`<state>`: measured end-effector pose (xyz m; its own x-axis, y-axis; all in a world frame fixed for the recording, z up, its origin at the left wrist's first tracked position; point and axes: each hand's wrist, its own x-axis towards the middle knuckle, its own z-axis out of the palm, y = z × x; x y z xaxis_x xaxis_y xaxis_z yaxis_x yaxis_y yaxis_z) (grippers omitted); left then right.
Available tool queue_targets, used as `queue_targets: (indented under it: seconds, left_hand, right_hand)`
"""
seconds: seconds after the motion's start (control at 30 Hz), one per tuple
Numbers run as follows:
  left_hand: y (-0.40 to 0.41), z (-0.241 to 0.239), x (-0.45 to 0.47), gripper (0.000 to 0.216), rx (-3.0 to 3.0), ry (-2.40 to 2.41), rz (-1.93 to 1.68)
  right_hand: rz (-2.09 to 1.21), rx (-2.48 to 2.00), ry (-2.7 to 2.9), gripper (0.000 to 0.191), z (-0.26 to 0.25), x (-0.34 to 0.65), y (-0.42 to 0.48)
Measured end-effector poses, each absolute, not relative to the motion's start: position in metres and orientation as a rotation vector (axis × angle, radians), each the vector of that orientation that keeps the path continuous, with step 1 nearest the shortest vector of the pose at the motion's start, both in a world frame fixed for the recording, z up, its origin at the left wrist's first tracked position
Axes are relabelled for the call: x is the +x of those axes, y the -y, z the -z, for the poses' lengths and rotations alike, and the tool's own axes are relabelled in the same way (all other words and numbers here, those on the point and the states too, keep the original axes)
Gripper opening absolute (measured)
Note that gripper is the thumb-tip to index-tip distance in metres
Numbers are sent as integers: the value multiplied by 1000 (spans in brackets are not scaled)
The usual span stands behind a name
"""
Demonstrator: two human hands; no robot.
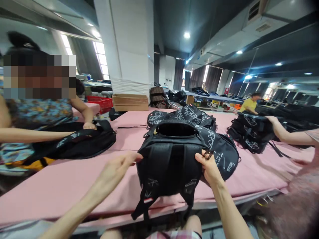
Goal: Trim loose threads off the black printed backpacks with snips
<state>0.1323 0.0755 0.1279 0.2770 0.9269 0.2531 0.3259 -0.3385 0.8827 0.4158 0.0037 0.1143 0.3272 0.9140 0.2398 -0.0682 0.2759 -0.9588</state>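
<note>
A black backpack (pixel 171 166) stands at the table's front edge with its strap side facing me. Its top gapes open, and the shoulder straps hang over the edge. My left hand (pixel 117 171) is closed, pinching the bag's left side edge. On the opposite side my right hand (pixel 210 166) is closed on the right edge, thumb on the strap panel. By its fingers shows a small dark brown patterned item (pixel 207 154), whose kind I cannot make out. Behind lie more black backpacks (pixel 189 114) with white drawings; one bag (pixel 224 156) with white lettering is just right of mine.
The table has a pink cover (pixel 119 196). At the left a person (pixel 42 116) handles a black bag (pixel 84 142). At the right another person's hand (pixel 274 124) touches a black backpack (pixel 251 131). A cardboard box (pixel 130 102) and red crate (pixel 101 104) stand by the pillar (pixel 126 43).
</note>
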Motion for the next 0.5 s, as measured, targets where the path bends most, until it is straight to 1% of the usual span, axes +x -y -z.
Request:
queue_targets:
  seconds: [0.1, 0.2, 0.3, 0.4, 0.5]
  left_hand:
    - [-68, -118, 158, 49, 1671, -939, -914]
    - [-60, -117, 187, 44, 1634, -787, -909]
    - [-58, -109, 201, 37, 1998, -740, -964]
    - [-58, -96, 206, 41, 2394, -741, -1053]
    - [-61, -89, 208, 44, 2563, -741, -1167]
  right_hand:
    - [-889, -1028, 921, 37, -114, 411, -10]
    - [-854, -1000, 866, 35, -113, 407, -11]
    - [-770, -1014, 796, 30, -108, 409, -9]
    - [-712, -1043, 735, 29, -103, 413, -9]
    - [-677, -1088, 712, 33, -100, 413, -11]
